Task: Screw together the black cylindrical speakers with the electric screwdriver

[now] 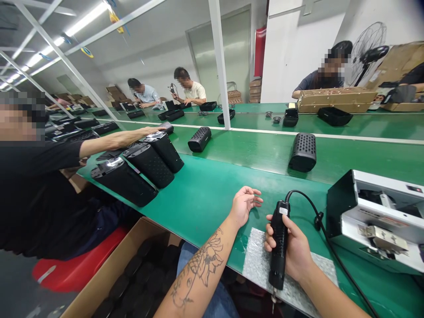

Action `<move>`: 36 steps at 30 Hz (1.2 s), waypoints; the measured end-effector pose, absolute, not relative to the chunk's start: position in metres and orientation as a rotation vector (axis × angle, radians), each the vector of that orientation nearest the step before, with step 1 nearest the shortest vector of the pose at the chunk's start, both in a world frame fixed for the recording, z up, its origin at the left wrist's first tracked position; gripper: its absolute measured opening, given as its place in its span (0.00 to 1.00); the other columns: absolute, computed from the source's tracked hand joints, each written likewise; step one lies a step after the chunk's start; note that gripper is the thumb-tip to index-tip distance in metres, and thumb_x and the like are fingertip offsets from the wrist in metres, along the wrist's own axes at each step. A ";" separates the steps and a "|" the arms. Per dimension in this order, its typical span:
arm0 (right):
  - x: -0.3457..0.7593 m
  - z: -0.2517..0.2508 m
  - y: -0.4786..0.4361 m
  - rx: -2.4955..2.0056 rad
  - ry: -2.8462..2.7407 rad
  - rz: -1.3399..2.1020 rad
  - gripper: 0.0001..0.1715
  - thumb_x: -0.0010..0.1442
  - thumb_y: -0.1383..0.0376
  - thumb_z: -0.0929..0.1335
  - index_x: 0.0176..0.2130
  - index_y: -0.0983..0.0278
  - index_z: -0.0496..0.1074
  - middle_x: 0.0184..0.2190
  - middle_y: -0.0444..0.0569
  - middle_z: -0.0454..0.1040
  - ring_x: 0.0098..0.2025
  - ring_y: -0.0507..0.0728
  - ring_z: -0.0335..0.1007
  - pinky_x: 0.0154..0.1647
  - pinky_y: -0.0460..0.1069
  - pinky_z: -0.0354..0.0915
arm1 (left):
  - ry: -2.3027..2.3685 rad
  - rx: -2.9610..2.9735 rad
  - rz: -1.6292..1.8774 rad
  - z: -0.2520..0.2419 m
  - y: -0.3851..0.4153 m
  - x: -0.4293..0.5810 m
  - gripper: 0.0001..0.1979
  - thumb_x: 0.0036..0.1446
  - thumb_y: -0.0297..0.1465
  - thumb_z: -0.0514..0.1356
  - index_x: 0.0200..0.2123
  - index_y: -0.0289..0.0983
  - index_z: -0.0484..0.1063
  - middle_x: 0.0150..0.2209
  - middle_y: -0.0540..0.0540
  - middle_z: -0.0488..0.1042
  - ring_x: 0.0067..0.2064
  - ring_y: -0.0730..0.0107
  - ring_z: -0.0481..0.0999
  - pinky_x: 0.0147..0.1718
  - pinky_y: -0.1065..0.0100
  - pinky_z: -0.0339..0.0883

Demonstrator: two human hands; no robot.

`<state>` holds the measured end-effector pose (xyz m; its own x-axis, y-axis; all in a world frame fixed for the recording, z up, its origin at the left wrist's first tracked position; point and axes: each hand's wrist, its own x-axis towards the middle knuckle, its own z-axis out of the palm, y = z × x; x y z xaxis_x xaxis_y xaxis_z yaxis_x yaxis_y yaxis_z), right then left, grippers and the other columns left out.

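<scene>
A black electric screwdriver [278, 251] is gripped in my right hand [294, 249], bit pointing down past the bench edge. Its cable [326, 234] loops up from the top and runs down to the right. Below the screwdriver lies a silvery foam sheet [256, 254] on the green mat [198, 207]. Over the mat, left of the screwdriver, my left hand [244, 205] holds nothing, its fingers apart and slightly curled. A perforated black speaker-like housing [303, 152] lies beyond my hands on the green belt [251, 145].
A white and black screw-feeder-like machine [374, 221] stands at right. Several tall black housings [149, 163] stand at left, beside a co-worker's arm [115, 141]. Another perforated housing [199, 139] lies on the belt. An open carton [109, 265] of dark parts sits below, left of my legs.
</scene>
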<state>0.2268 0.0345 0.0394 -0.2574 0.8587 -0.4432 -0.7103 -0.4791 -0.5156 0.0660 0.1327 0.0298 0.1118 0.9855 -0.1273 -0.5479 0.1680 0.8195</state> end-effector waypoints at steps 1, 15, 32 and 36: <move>0.227 0.039 0.034 -0.849 -0.258 1.900 0.27 0.59 0.46 0.77 0.46 0.64 0.79 0.29 0.46 0.72 0.22 0.52 0.63 0.24 0.50 0.68 | 0.792 0.699 1.270 0.030 0.133 0.066 0.13 0.46 0.28 0.68 0.32 0.38 0.67 0.41 0.44 0.81 0.34 0.66 0.83 0.35 0.66 0.76; 0.228 0.042 0.032 -0.863 -0.272 1.892 0.28 0.59 0.45 0.77 0.45 0.64 0.79 0.28 0.45 0.71 0.22 0.52 0.62 0.24 0.50 0.68 | 0.793 0.718 1.247 0.031 0.131 0.065 0.12 0.46 0.27 0.66 0.32 0.38 0.65 0.42 0.43 0.81 0.34 0.67 0.82 0.36 0.66 0.75; 0.227 0.042 0.033 -0.855 -0.273 1.890 0.29 0.57 0.45 0.79 0.45 0.65 0.79 0.28 0.45 0.71 0.22 0.52 0.62 0.24 0.50 0.68 | 0.790 0.752 1.202 0.031 0.130 0.065 0.14 0.44 0.28 0.69 0.31 0.37 0.66 0.43 0.42 0.81 0.35 0.66 0.83 0.36 0.66 0.74; 0.227 0.041 0.033 -0.849 -0.273 1.894 0.27 0.59 0.46 0.77 0.45 0.64 0.79 0.28 0.45 0.72 0.23 0.52 0.62 0.24 0.50 0.68 | 0.806 0.749 1.199 0.032 0.130 0.066 0.13 0.44 0.28 0.68 0.31 0.37 0.68 0.42 0.43 0.81 0.35 0.66 0.83 0.36 0.66 0.75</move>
<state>0.2271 0.0331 0.0412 -0.2528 0.8630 -0.4373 -0.7042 -0.4741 -0.5285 0.0658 0.1302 0.0317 0.1673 0.9765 -0.1360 -0.4951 0.2025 0.8449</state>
